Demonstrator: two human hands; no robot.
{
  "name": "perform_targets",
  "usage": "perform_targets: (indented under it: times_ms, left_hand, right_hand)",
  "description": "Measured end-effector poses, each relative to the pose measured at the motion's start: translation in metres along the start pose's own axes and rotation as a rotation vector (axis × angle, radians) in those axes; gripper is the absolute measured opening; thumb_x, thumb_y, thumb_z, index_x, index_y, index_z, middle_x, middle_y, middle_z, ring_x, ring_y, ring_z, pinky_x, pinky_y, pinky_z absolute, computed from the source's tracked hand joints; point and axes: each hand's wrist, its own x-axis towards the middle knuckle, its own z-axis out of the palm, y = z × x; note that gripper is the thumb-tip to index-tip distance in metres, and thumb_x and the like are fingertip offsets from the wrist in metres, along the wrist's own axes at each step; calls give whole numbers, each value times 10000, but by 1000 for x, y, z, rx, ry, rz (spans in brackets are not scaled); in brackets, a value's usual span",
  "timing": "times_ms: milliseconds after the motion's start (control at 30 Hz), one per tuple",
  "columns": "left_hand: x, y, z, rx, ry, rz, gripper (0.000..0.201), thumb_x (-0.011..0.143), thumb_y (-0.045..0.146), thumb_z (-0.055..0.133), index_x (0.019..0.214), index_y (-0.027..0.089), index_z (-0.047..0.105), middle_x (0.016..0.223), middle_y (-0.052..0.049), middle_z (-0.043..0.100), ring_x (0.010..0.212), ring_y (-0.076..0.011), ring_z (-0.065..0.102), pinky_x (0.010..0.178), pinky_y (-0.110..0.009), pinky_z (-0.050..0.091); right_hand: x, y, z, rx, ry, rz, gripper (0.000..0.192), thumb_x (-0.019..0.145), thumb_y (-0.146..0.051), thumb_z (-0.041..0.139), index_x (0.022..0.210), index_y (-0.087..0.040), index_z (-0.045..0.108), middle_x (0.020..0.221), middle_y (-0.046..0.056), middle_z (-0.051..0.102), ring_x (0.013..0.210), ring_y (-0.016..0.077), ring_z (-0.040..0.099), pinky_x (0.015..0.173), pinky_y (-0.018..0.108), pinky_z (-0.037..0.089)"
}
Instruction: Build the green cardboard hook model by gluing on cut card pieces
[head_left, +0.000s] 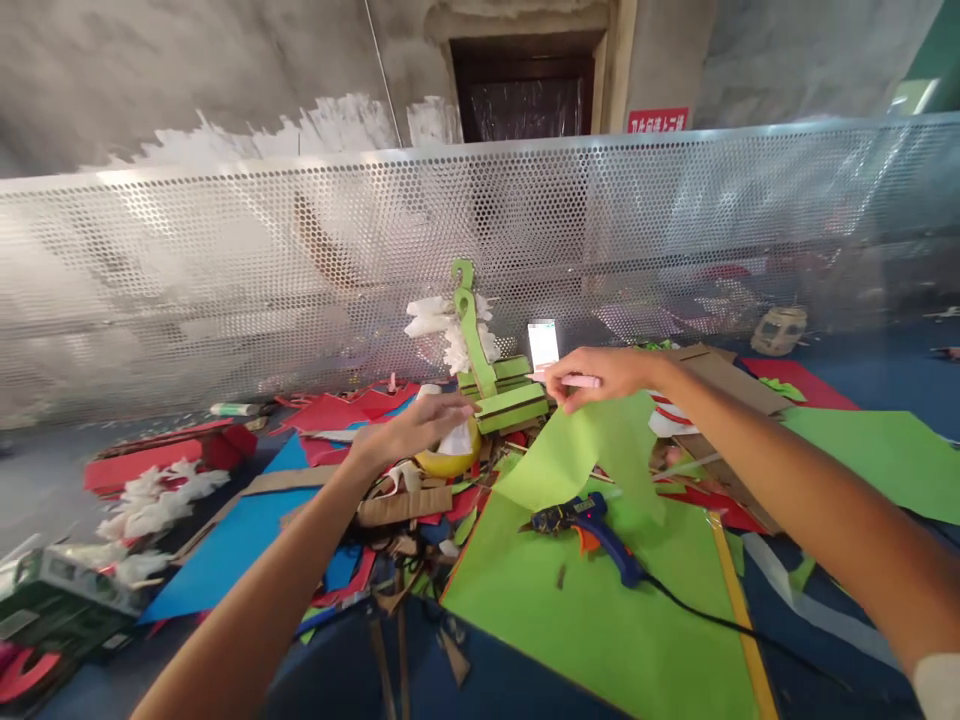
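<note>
My right hand [600, 374] reaches forward and pinches a pink pen-like tool [579, 381] together with the upper edge of a light green paper piece [577, 452], which hangs curled below it. My left hand [420, 428] stretches out over a yellow tape roll [450, 462] with white scraps on it, fingers spread and holding nothing. Just behind both hands stands a green cardboard model [495, 385] with a hooked upright arm and white fluffy bits. A blue hot glue gun [592, 525] lies on a large green paper sheet [622, 630] below my right hand.
A perforated metal screen [225, 280] walls off the far side of the blue table. Red, blue and brown paper and cardboard scraps [390, 505] litter the left. A lit phone [543, 344] leans on the screen. The glue gun's black cord [720, 620] runs right. A yellow ruler [739, 600] borders the sheet.
</note>
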Motion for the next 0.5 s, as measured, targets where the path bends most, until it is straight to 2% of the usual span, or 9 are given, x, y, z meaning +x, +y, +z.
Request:
perform_targets:
  times_ms: [67,167,267,367,500]
  left_hand:
    - [-11,20,9,3,-99,24,538,999,608,506,1083,141,759,838,-53,694,673,-145,526,576,-259,408]
    - [-27,45,22,-83,-196,123,473,1033,552,484,1041,163,752,929,-52,707,788,-153,578,689,-260,453]
    - [-41,59,31,-159,-279,147,447,1026,545,518,881,161,697,779,-6,614,685,-120,503,623,-243,399]
    - [-53,65,34,-169,-291,153,416,989,517,590,765,167,620,655,39,462,589,-96,403,550,-238,318]
    - [-65,68,30,-110,-206,131,302,931,434,639,784,169,644,663,43,461,570,-89,388,537,-236,301]
  right_hand:
    - [14,-22,-2,15,-106,-6,218,880,-271,748,852,-206,541,850,10,658,815,183,639,752,328,442]
    - [34,-50,-1,20,-231,26,308,848,-267,785,839,-222,480,818,-12,640,808,180,643,726,312,434]
    - [50,-73,1,3,-312,50,387,790,-255,837,816,-232,451,772,-44,605,777,170,632,720,305,436]
    - [65,-94,4,-55,-330,57,423,749,-203,845,781,-237,425,732,-68,545,785,167,627,721,298,439]
    - [78,-115,9,-237,-293,63,379,754,-86,780,772,-232,431,753,-60,539,767,150,601,699,280,418]
